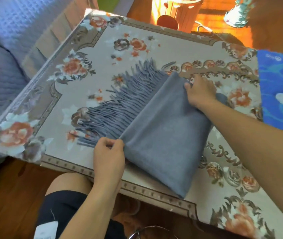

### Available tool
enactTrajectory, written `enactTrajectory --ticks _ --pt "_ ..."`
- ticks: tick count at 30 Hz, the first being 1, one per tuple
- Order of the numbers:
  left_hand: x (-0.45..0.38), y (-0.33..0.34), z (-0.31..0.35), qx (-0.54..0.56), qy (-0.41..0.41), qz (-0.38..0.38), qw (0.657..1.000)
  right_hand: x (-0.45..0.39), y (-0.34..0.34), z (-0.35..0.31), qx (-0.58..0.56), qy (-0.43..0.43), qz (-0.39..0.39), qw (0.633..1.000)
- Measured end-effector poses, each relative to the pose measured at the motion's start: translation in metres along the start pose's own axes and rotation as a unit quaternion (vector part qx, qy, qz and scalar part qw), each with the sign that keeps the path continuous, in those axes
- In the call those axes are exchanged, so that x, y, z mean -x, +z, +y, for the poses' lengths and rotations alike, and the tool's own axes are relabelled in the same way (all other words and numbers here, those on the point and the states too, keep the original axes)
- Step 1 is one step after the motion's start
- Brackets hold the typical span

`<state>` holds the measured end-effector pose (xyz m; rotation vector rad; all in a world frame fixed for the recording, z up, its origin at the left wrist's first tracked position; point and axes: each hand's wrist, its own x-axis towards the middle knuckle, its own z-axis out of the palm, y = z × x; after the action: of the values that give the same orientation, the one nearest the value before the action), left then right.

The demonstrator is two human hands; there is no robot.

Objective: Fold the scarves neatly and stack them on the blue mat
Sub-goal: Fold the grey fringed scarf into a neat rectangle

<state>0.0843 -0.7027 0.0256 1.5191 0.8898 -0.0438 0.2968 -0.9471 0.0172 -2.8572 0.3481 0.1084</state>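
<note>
A grey-blue scarf (164, 131) lies folded in the middle of the floral table (89, 54), its long fringe (120, 100) spread out to the left. My left hand (108, 156) pinches the near-left corner of the folded panel, right where the fringe starts. My right hand (200, 93) grips the far corner of the same folded edge, fingers curled over the cloth. The blue mat (277, 83) with a cartoon print lies at the table's right side, partly cut off by the frame.
A grey-blue bedcover (2, 80) lies to the left of the table. Beyond the far edge stand a sunlit wooden bin (180, 12) and a small teal-and-white figure (237, 14). My knees and the wooden floor (7, 204) show below the near edge.
</note>
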Motion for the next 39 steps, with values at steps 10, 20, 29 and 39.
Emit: enactTrajectory --ticks 10,20,29,39 --pt "0.005 -0.006 0.028 -0.236 0.187 -0.096 0.949 0.005 -0.021 -0.042 0.041 -0.283 -0.027 0.958" --pt "0.024 -0.001 0.022 -0.301 0.397 -0.038 0.866 -0.006 -0.059 -0.056 0.314 -0.418 -0.135 0.842" --pt "-0.009 -0.007 0.007 -0.446 0.309 0.047 0.839 -0.015 -0.014 -0.054 0.132 -0.249 0.02 0.959" --pt "-0.066 -0.028 0.028 -0.678 0.532 -0.326 0.389 0.229 0.001 0.002 0.077 -0.359 -0.074 0.927"
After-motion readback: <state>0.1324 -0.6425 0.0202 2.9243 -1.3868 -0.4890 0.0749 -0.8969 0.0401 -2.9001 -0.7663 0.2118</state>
